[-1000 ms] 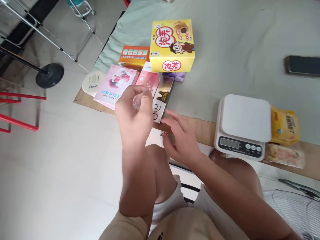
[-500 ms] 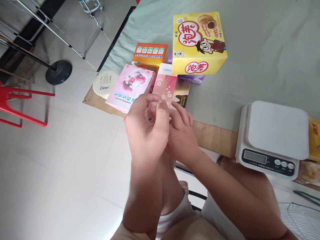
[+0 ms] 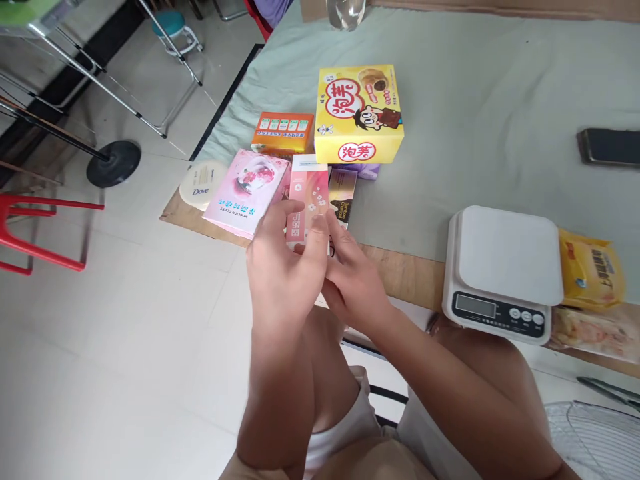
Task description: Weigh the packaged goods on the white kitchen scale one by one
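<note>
A slim pink carton (image 3: 310,183) with white flowers lies among several boxes at the table's near left edge. My left hand (image 3: 285,250) closes round its near end, index finger at the left edge and thumb at the right. My right hand (image 3: 357,280) is beside it, fingers curled together and fingertips by the carton's right edge; what they hold is hidden. A dark "Bamboo Charcoal" box (image 3: 344,193) sits to the right, and a pink "Wooden Glass" box (image 3: 247,190) to the left. Behind the carton stands a large yellow snack box (image 3: 357,110).
An orange box (image 3: 285,130), a purple pack (image 3: 370,171) and a round Dove tub (image 3: 203,180) stand close by. A white kitchen scale (image 3: 505,260) and a yellow packet (image 3: 593,270) are at the right. A phone (image 3: 610,147) lies farther back. A red stool (image 3: 40,233) stands left.
My view has shifted, bringing the phone and the table's far side into sight. My hands have drawn slightly toward me, showing more of the pink carton's near part.
</note>
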Available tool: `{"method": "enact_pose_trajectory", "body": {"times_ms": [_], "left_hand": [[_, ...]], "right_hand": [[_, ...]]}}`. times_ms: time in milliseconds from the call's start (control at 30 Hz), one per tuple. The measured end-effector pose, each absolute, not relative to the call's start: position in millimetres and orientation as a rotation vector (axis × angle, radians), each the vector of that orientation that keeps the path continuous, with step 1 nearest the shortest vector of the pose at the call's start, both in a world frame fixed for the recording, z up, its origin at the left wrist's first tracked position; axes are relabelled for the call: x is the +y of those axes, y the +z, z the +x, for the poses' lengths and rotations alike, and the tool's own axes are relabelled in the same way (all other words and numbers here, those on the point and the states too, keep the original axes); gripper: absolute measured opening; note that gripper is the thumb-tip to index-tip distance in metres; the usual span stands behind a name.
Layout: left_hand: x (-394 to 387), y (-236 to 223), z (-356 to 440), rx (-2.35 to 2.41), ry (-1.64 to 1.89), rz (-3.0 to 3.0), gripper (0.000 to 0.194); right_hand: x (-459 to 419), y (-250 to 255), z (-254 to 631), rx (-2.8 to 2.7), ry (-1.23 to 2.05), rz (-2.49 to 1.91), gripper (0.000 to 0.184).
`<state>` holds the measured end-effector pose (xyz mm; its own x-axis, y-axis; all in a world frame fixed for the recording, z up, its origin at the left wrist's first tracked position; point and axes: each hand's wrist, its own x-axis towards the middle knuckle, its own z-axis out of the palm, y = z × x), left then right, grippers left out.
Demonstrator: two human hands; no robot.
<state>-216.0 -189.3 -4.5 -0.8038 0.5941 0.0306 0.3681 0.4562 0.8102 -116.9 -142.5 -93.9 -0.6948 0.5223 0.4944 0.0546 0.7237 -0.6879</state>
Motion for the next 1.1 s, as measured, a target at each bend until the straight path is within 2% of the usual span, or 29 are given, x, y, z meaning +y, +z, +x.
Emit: {"method": "enact_pose_trajectory", "body": {"times_ms": [100, 400, 500, 733, 900, 1000, 1100], "left_hand": [[-190, 1, -210, 2.517, 1.27, 0.817, 0.04], [-201, 24, -199, 2.584, 1.062, 0.903, 0.044], [-211, 30, -203, 2.593, 1.018, 0.922, 0.035], [-235, 50, -192, 2.463, 1.235, 1.009, 0.033], [-221, 51, -159, 2.129, 1.508, 1.194, 0.024], [-199, 30, -143, 1.767, 1.567, 1.405, 0.035], [-175, 5, -124, 1.484, 1.382, 1.515, 0.05]], "right_hand": [[-142, -88, -109, -2.177, 0.897, -0.359, 0.039], [-153, -77, -97, -2.113, 0.94, -0.3, 0.031], [-160, -69, -95, -2.13, 0.931, -0.305, 0.031], [-171, -38, -76, -2.269, 0.784, -0.371, 0.036], [-156, -33, -36, -2.138, 0.655, -0.428, 0.039], [-139, -42, 1, -2.08, 0.455, -0.499, 0.046], [-125, -55, 43, -2.094, 0.288, -0.64, 0.046]]}}
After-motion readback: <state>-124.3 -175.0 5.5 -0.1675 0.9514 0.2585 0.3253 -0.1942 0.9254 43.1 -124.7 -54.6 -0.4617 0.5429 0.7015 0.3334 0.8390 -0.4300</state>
